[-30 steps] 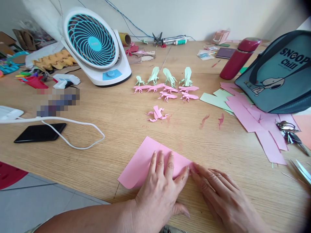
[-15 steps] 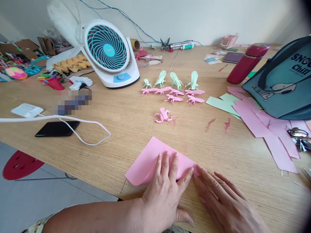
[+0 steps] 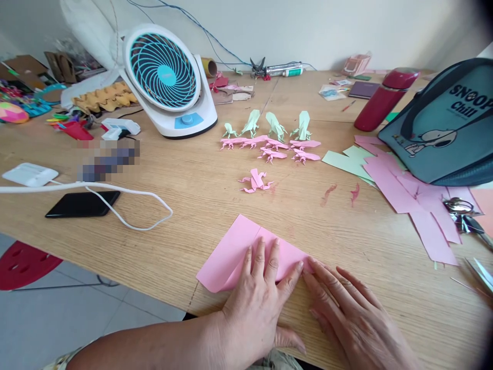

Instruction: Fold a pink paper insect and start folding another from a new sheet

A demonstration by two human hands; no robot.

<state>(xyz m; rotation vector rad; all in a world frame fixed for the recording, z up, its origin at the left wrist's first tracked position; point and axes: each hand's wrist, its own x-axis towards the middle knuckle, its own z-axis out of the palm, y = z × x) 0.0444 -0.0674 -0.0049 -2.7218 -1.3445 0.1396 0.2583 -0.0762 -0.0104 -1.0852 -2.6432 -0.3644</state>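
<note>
A pink sheet of paper [image 3: 227, 252], with a fold across it, lies near the front edge of the table. My left hand [image 3: 257, 303] presses flat on it, fingers spread and stretched out. At the sheet's right corner, the fingertips of my right hand [image 3: 352, 313] touch the paper, its fingers extended and close together. Part of the sheet is hidden beneath both hands. Beyond it sits a pink folded paper frog [image 3: 256, 181]. Farther back stand several pink folded paper figures [image 3: 272, 154] and several pale green ones [image 3: 274, 126].
A white fan [image 3: 165, 77] stands at the back left, near a black phone [image 3: 73, 204] and a white cable [image 3: 157, 198]. To the right are a red flask [image 3: 385, 100], a teal bag [image 3: 442, 133], loose pink strips [image 3: 435, 241], green strips [image 3: 344, 163] and scissors [image 3: 481, 275].
The view has shifted slightly, bringing more of the right side into sight. Both hands keep nearly the same places on the paper.
</note>
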